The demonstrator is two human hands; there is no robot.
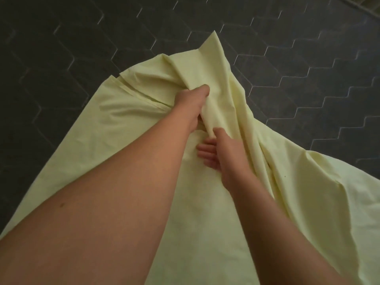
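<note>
The sheet [123,161] is seen lying rumpled on the floor [61,48], with no neat fold made yet. A raised ridge is gripped by the left hand [193,103], and its lower end is pinched by the right hand [224,153]. Gathering is judged barely begun, with most of the cloth left loose.

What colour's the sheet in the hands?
Pale yellow, plain, no print. The sheet shows clearly in the head view, against dark hexagonal floor tiles.
</note>
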